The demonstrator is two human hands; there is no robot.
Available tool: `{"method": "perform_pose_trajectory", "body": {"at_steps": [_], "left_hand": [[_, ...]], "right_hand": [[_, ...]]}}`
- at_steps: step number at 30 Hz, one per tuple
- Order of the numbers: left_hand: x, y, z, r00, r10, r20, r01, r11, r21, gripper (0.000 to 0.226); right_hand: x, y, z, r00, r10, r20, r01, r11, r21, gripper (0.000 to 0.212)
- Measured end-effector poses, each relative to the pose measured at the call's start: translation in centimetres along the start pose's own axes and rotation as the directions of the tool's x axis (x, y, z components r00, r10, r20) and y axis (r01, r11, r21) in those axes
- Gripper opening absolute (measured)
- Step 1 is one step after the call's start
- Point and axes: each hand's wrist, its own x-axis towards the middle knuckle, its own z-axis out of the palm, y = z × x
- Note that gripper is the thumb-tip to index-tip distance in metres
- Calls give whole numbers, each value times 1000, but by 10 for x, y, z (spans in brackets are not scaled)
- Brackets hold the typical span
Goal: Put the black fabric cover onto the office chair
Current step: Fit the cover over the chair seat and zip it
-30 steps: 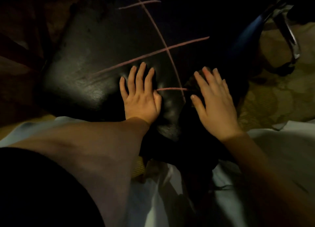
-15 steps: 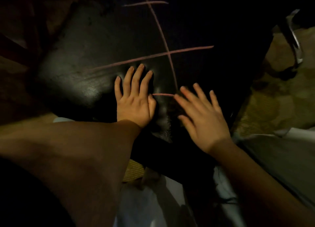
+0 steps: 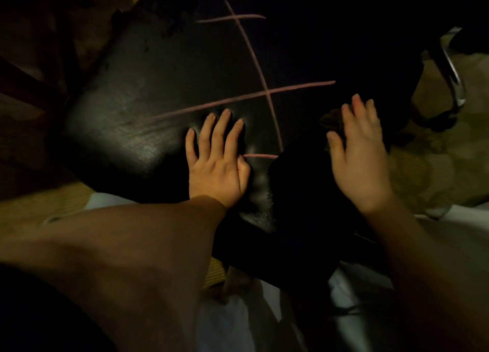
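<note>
In the head view, your left hand (image 3: 217, 163) lies flat, fingers straight, on the office chair (image 3: 148, 92) seat near 6 o'clock. Your right hand (image 3: 357, 153), also flat, presses the black fabric cover (image 3: 299, 182), bunched at 4 o'clock. Brace with the left and, I judge, sweep the cover toward 10 o'clock.

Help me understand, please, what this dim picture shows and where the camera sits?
There is no machine here: a person wears one camera on the head, looking down at their own two bare hands. The left hand lies flat, fingers straight, on the shiny black office chair, which has thin pink lines across it. The right hand rests, fingers straight, on the duller black fabric cover that overlaps the chair's near right part. Neither hand grips anything. A metal chair part shows at upper right, beside patterned floor.
</note>
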Motion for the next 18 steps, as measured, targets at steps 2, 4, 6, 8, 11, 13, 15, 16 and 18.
{"method": "perform_pose_trajectory", "body": {"at_steps": [2, 4, 6, 8, 11, 13, 15, 16, 18], "left_hand": [[0, -1, 0, 1000, 4, -5, -4, 1000, -5, 61], [0, -1, 0, 1000, 8, -12, -8, 1000, -11, 62], [0, -1, -1, 1000, 12, -12, -12, 1000, -12, 62], [0, -2, 0, 1000, 14, -9, -14, 1000, -2, 63], [1, -3, 3, 1000, 10, 3, -10, 1000, 0, 64], [1, -3, 3, 1000, 2, 15, -2, 1000, -11, 62], [1, -3, 3, 1000, -2, 18, 2, 1000, -11, 62], [1, -2, 3, 1000, -1, 15, 2, 1000, -7, 62], [0, -1, 2, 1000, 1, 6, -1, 1000, 7, 63]], "right_hand": [[-4, -11, 5, 998, -60, 6, 60, 997, -39, 53], [-11, -22, 12, 989, -146, 31, 147, 988, -49, 53], [-22, -34, 18, 968, -244, 53, 246, 968, -41, 55], [-39, -46, 27, 931, -354, 95, 360, 931, -58, 58], [-77, -60, 48, 843, -523, 122, 536, 834, -133, 55], [-94, -62, 58, 803, -588, 96, 595, 779, -198, 44], [-97, -58, 60, 793, -605, 78, 606, 767, -210, 41], [-94, -56, 57, 799, -597, 75, 600, 780, -178, 41], [-85, -52, 48, 818, -570, 78, 575, 813, -93, 46]]}}
